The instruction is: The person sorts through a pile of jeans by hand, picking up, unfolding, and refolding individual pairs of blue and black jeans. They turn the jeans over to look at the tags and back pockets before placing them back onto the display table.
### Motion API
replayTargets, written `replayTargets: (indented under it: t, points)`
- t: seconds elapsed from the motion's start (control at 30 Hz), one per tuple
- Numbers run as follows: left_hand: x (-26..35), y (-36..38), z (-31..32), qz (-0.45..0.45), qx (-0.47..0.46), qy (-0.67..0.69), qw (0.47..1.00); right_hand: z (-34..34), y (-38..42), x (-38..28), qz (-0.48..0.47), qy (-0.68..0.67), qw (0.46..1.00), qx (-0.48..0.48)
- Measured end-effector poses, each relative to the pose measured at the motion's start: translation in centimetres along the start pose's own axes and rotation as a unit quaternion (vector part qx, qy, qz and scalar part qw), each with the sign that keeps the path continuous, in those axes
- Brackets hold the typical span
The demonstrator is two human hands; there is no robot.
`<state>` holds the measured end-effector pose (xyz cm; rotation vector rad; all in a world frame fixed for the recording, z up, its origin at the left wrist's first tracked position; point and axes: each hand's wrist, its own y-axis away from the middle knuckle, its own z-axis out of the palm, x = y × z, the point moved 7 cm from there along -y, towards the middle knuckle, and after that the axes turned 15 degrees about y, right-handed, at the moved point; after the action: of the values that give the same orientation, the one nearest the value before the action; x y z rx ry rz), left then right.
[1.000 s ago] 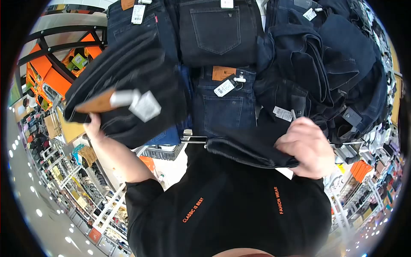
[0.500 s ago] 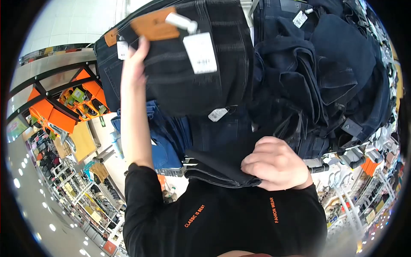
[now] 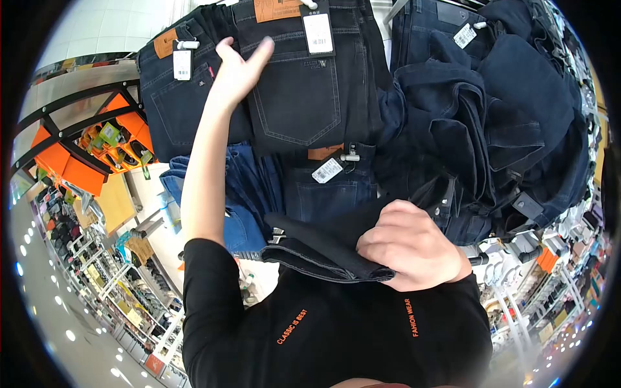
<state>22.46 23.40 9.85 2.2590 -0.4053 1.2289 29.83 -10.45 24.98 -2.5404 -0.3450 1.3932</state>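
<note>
My left hand (image 3: 240,70) is open over the black jeans (image 3: 297,97), thumb and fingers spread, near the gap beside another dark pair (image 3: 174,107) on the left. The black jeans lie folded, with a back pocket, a brown patch and a white tag (image 3: 317,32) showing. My right hand (image 3: 411,249) is closed on a folded black garment (image 3: 323,249) in front of my chest. Just beyond that garment lie dark blue jeans (image 3: 323,194) with a white tag (image 3: 327,170).
A heap of dark jeans (image 3: 479,123) fills the right side. Blue jeans (image 3: 242,187) lie under my left forearm. At the left are a black metal frame (image 3: 65,123) and orange boxes (image 3: 65,165). Store shelves stand farther out on both sides.
My left hand has moved slightly right and its fingers have spread. The black jeans now lie flatter and farther away, uncovering more of the dark blue pair. My right hand keeps its hold.
</note>
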Motion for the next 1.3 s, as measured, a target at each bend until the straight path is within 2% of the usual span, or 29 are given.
replayTargets:
  t: [0.07, 0.13, 0.17, 0.2, 0.23, 0.3, 0.33, 0.37, 0.4, 0.43, 0.5, 0.57, 0.63, 0.7, 0.77, 0.8, 0.83, 0.9, 0.93, 0.97, 1.07, 1.1, 1.23, 1.27, 1.3]
  points:
    - [1.8, 5.5, 0.7, 0.049, -0.052, -0.045, 0.996, -0.4, -0.2, 0.0, -0.013, -0.018, 1.000, 0.017]
    - [2.9, 10.9, 0.8, 0.170, -0.059, -0.171, 0.969, -0.7, -0.4, 0.0, -0.023, -0.024, 0.999, 0.041]
    - [3.0, 13.1, 0.9, 0.172, -0.095, -0.123, 0.973, -0.8, -0.5, 0.0, -0.029, -0.026, 0.998, 0.054]
    - [2.5, 14.7, 1.0, 0.181, -0.178, 0.011, 0.967, -0.9, -0.8, -0.1, -0.025, -0.031, 0.998, 0.057]
    - [1.9, 16.3, 1.1, 0.187, -0.255, 0.144, 0.938, -1.0, -1.1, -0.1, -0.014, -0.044, 0.997, 0.067]
    - [-1.0, 19.5, 1.7, 0.101, -0.345, 0.380, 0.852, -1.3, -1.5, 0.0, 0.009, -0.066, 0.994, 0.088]
    - [-1.3, 21.3, 2.1, 0.071, -0.342, 0.489, 0.799, -1.6, -1.5, 0.4, 0.021, -0.079, 0.991, 0.109]
    - [-1.6, 22.4, 1.7, 0.063, -0.333, 0.475, 0.812, -1.6, -1.1, 0.8, 0.045, -0.085, 0.981, 0.169]
    - [-2.0, 23.5, 1.2, 0.055, -0.324, 0.461, 0.824, -1.9, -0.9, 1.5, 0.127, -0.095, 0.968, 0.196]
    - [-4.5, 23.8, -0.3, 0.115, -0.287, 0.317, 0.896, -2.2, -0.5, 2.2, 0.207, -0.104, 0.947, 0.222]
    - [-3.0, 22.6, -0.9, 0.089, -0.132, 0.412, 0.897, -2.4, -2.0, 3.5, 0.312, -0.225, 0.879, 0.282]
    - [-0.3, 20.0, -1.5, 0.079, -0.039, 0.416, 0.905, -3.9, -4.6, 5.1, 0.268, -0.180, 0.900, 0.294]
    - [3.6, 16.6, -2.0, 0.104, -0.010, 0.417, 0.903, -5.6, -7.6, 7.2, 0.275, -0.159, 0.889, 0.330]
    - [5.4, 12.5, -2.2, 0.113, -0.024, 0.409, 0.905, -6.7, -10.8, 11.2, 0.247, -0.147, 0.893, 0.347]
    - [4.2, 7.1, -1.6, 0.106, -0.033, 0.331, 0.937, -7.6, -13.3, 17.9, 0.299, -0.028, 0.866, 0.400]
    - [1.6, 3.4, -1.4, 0.138, 0.028, 0.232, 0.963, -7.3, -14.3, 21.4, 0.363, -0.046, 0.862, 0.350]
    - [-1.0, 1.1, -0.9, 0.167, 0.089, 0.128, 0.974, -6.8, -15.6, 22.8, 0.404, -0.020, 0.890, 0.210]
    - [-2.3, 0.4, -0.4, 0.131, 0.108, 0.063, 0.983, -5.7, -15.8, 22.8, 0.407, -0.004, 0.897, 0.171]
    - [-3.3, 0.2, -0.4, 0.118, 0.106, 0.079, 0.984, -5.7, -14.5, 22.2, 0.389, 0.036, 0.901, 0.191]
    - [-2.7, 1.4, -0.6, 0.139, 0.121, 0.126, 0.975, -5.0, -13.6, 24.4, 0.374, 0.064, 0.905, 0.194]
    - [-2.2, 3.9, -0.5, 0.082, 0.072, 0.131, 0.985, -3.7, -10.8, 26.6, 0.339, 0.072, 0.909, 0.231]
    - [-2.6, 4.6, -0.7, 0.073, 0.082, 0.055, 0.992, -3.6, -10.3, 26.8, 0.327, 0.083, 0.911, 0.239]
    - [-2.0, 9.9, 0.0, 0.021, 0.061, -0.005, 0.998, -4.1, -10.8, 25.8, 0.305, 0.092, 0.917, 0.238]
    - [-2.5, 10.5, 0.4, 0.041, 0.065, -0.016, 0.997, -4.2, -11.5, 24.6, 0.301, 0.059, 0.921, 0.242]
    - [-2.8, 10.5, 0.7, 0.102, 0.081, -0.042, 0.991, -4.7, -12.5, 24.0, 0.302, 0.059, 0.921, 0.239]
